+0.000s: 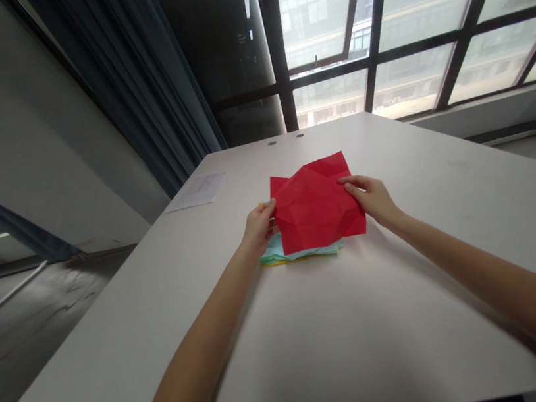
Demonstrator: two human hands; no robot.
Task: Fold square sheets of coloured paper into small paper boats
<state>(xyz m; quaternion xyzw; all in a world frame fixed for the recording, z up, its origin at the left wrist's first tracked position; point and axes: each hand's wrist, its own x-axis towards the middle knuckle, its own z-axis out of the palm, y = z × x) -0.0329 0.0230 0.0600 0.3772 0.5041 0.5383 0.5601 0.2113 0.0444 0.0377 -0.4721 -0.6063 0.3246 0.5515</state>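
Observation:
A creased red paper sheet [317,202] is held up just above a small stack of pale blue, green and yellow papers [300,254] on the white table [345,323]. My left hand [257,226] pinches the sheet's left edge, fingers closed on it. My right hand [370,197] grips the right edge, thumb on top. The red sheet hides most of the stack beneath it.
A white printed sheet [197,191] lies near the table's far left corner. Two small round holes [285,138] sit at the far edge. Dark curtains [143,92] and large windows [402,22] stand behind the table. The floor drops away on the left.

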